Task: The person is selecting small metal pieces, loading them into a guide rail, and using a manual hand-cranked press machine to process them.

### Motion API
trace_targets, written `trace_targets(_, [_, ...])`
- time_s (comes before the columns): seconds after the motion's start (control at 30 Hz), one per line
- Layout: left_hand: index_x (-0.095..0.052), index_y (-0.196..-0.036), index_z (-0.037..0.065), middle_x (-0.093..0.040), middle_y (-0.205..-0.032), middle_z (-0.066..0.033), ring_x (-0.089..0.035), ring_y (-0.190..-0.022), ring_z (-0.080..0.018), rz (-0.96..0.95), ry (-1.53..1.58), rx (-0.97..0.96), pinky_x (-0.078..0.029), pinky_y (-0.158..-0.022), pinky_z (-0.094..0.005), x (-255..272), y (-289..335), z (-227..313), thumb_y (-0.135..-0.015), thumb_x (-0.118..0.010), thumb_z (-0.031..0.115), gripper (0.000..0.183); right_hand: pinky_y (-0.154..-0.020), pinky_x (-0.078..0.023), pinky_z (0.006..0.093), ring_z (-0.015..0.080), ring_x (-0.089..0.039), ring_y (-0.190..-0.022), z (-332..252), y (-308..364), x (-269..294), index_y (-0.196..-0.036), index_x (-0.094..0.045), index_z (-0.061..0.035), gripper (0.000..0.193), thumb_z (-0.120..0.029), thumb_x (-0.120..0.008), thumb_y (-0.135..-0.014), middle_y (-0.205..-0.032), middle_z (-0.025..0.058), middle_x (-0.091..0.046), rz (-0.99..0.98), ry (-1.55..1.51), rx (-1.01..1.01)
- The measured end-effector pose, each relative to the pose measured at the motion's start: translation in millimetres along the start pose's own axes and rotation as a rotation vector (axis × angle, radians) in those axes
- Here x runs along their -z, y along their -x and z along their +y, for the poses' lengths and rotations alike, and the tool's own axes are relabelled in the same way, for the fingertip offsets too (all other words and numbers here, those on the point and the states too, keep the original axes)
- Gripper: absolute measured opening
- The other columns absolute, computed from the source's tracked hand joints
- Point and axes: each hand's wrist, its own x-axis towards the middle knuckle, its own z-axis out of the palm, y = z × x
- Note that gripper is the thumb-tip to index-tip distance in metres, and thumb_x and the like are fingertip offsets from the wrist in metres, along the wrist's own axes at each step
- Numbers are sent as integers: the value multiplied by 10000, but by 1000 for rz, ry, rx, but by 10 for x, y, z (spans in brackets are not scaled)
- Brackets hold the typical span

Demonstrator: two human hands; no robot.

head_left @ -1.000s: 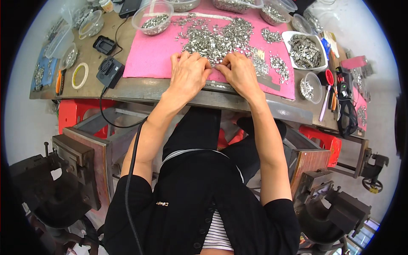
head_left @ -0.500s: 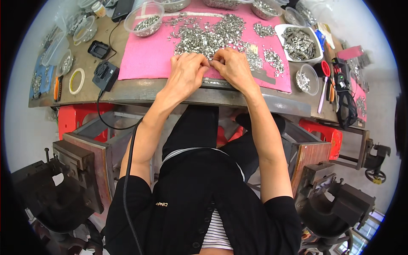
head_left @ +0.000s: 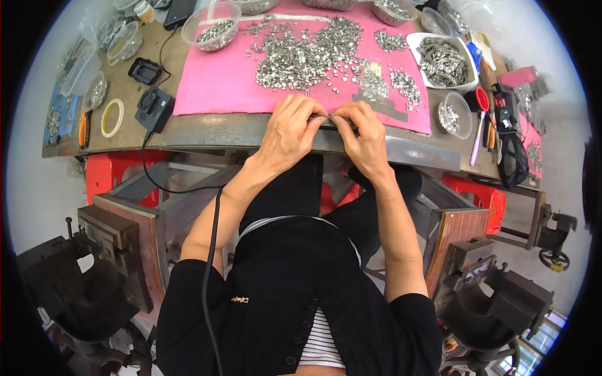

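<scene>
At the table's front edge, my left hand [head_left: 288, 130] and my right hand [head_left: 364, 135] are close together, thumbs and fingertips pinched toward each other. Between the fingertips is a tiny dark bit, too small to name. Just beyond them a heap of small shiny metal pieces [head_left: 295, 61] is spread over a pink mat [head_left: 210, 81]. A few pieces lie loose at the heap's near side. To the right of the heap lie thin silvery pieces [head_left: 374, 89] and another small pile of metal pieces [head_left: 405, 86].
A white square bowl [head_left: 412, 42] and a round clear tub [head_left: 465, 125] stand at the right. At the left are a clear bowl [head_left: 189, 30], a black corded device [head_left: 155, 111] and a tape roll [head_left: 113, 119]. The cord hangs across my left forearm. Vises [head_left: 106, 250] flank my legs.
Both hands have drawn back from the heap toward the table's front edge and shifted slightly right. The heap's near side now shows. The cord has swung right over my left arm.
</scene>
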Motion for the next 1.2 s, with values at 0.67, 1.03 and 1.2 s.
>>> trace_targets(0.67, [-646, -967, -20, -668, -962, -134, -649, -908, -320, -12, 10, -30, -523, -795, -396, 23, 11, -14, -830, -735, -20, 163, -791, -471, 377, 266, -614, -869, -6, 91, -135, -964, -698, -53, 136, -31, -754, -841, -953, 75, -665, 108, 158, 75])
trace_targets(1.03, [-645, -977, -8, -661, -954, -132, -648, -910, -338, 22, -51, -85, -525, -927, -461, -3, 13, 17, -831, -726, -25, 169, -811, -443, 380, 256, -624, -882, 1, 86, -123, -971, -685, -60, 163, -26, -751, -826, -966, 62, -670, 107, 200, 135])
trace_targets(1.2, [-658, -987, 6, -671, -978, -129, -652, -937, -340, 47, -95, -58, -498, -998, -504, -38, 59, 50, -836, -729, -5, 168, -823, -428, 384, 234, -626, -860, -25, 90, -86, -968, -687, -87, 179, -40, -750, -807, -970, 38, -662, 76, 311, 254])
